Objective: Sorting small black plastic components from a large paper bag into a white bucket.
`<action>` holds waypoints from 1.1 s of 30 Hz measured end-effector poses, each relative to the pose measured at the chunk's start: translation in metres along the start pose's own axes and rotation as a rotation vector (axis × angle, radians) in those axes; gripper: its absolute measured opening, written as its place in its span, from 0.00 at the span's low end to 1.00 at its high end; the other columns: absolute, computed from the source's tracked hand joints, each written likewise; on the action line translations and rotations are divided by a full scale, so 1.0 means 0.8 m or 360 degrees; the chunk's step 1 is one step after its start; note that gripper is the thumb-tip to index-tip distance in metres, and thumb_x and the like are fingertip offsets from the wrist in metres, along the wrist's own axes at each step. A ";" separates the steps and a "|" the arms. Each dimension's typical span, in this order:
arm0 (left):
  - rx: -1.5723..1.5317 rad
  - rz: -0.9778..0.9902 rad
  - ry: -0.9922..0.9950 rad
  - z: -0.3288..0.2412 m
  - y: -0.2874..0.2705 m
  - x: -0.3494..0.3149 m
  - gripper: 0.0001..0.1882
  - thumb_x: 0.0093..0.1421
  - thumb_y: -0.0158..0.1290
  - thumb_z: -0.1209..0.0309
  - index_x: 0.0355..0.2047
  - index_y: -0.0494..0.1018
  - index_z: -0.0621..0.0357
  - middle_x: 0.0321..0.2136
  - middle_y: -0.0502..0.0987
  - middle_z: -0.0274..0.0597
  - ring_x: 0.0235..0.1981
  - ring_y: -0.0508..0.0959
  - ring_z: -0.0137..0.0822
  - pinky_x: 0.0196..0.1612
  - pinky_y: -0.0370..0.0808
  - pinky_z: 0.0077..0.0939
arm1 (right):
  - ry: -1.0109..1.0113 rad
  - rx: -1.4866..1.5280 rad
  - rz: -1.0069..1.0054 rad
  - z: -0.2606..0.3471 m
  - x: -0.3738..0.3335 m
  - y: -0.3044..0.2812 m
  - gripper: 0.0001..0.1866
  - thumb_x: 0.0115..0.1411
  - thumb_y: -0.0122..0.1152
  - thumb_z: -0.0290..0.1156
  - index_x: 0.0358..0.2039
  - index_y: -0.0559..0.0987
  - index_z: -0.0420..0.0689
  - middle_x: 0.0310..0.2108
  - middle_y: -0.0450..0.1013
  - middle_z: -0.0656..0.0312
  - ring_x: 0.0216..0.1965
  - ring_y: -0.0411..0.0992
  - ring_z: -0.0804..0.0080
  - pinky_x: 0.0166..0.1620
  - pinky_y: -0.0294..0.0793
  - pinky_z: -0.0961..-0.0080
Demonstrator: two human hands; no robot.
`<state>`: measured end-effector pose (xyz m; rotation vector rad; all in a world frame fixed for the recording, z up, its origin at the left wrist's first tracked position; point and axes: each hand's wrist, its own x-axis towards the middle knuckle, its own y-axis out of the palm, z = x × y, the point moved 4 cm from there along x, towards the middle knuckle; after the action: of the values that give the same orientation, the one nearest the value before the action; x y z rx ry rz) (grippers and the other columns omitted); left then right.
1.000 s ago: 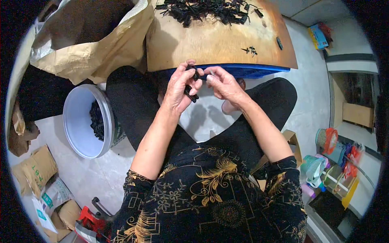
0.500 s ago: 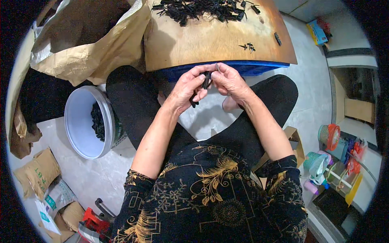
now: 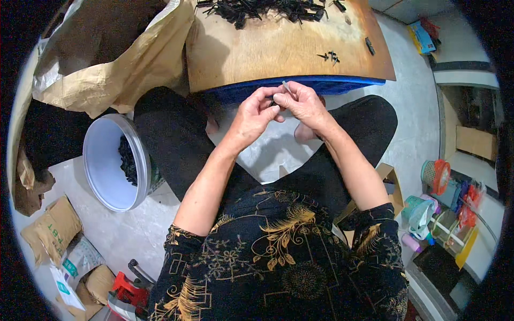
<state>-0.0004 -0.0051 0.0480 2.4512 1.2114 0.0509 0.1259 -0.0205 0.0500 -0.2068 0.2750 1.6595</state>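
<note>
My left hand (image 3: pixel 252 116) and my right hand (image 3: pixel 304 107) meet in front of the board's near edge, fingers closed. Between the left fingers is a small black plastic part (image 3: pixel 272 102), nearly all covered by the fingers now. A thin grey metal strip (image 3: pixel 287 87), like a narrow blade, sticks up from my right thumb and fingers; its lower end is hidden. Beyond the hands, a pile of black plastic parts (image 3: pixel 257 12) lies on the wooden board (image 3: pixel 257 56). Several small black bits (image 3: pixel 331 56) and a lone black part (image 3: pixel 370 46) lie at its right.
The board rests on a blue crate (image 3: pixel 235 92). To the left stand a white bucket (image 3: pixel 104 166) with black parts inside and a large open paper sack (image 3: pixel 144 67). A cardboard box (image 3: pixel 393 187) is by my right leg; baskets and bags (image 3: pixel 436 179) line the right wall.
The black part, which showed clearly below my left fingers, is now mostly hidden in them. My left hand has turned and closed more. The view has shifted slightly.
</note>
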 end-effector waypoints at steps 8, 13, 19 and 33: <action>-0.0030 -0.0293 -0.0058 -0.007 -0.015 0.003 0.16 0.58 0.43 0.81 0.48 0.62 0.67 0.36 0.73 0.43 0.36 0.76 0.30 0.40 0.73 0.21 | 0.0389 0.0202 -0.0113 0.002 -0.009 0.014 0.19 0.64 0.40 0.45 0.45 0.68 0.44 0.14 0.59 0.71 0.11 0.49 0.87 0.13 0.46 0.89; 0.0125 -0.0375 -0.0194 -0.011 -0.017 -0.001 0.16 0.58 0.44 0.81 0.48 0.62 0.66 0.35 0.73 0.43 0.37 0.74 0.28 0.40 0.73 0.21 | 0.0390 0.0259 -0.0038 0.000 -0.007 0.025 0.20 0.65 0.40 0.40 0.54 0.61 0.45 0.14 0.57 0.72 0.12 0.50 0.87 0.13 0.47 0.89; 0.0092 -0.0445 -0.0090 -0.010 -0.015 0.000 0.16 0.58 0.44 0.82 0.47 0.63 0.64 0.38 0.72 0.42 0.40 0.73 0.28 0.42 0.72 0.21 | 0.0334 0.0265 0.0046 0.000 -0.005 0.028 0.20 0.63 0.43 0.39 0.54 0.61 0.44 0.15 0.57 0.72 0.14 0.53 0.87 0.15 0.51 0.87; 0.0472 -0.0627 0.0149 0.001 -0.024 0.006 0.14 0.57 0.46 0.80 0.45 0.68 0.60 0.30 0.75 0.38 0.32 0.73 0.22 0.35 0.71 0.18 | 0.0516 0.0403 -0.0024 0.003 0.005 0.038 0.17 0.64 0.42 0.38 0.52 0.61 0.51 0.14 0.52 0.76 0.12 0.47 0.89 0.14 0.46 0.90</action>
<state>-0.0121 0.0087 0.0392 2.4194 1.8375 -0.1360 0.0956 -0.0187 0.0526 -0.2854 0.7221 1.5556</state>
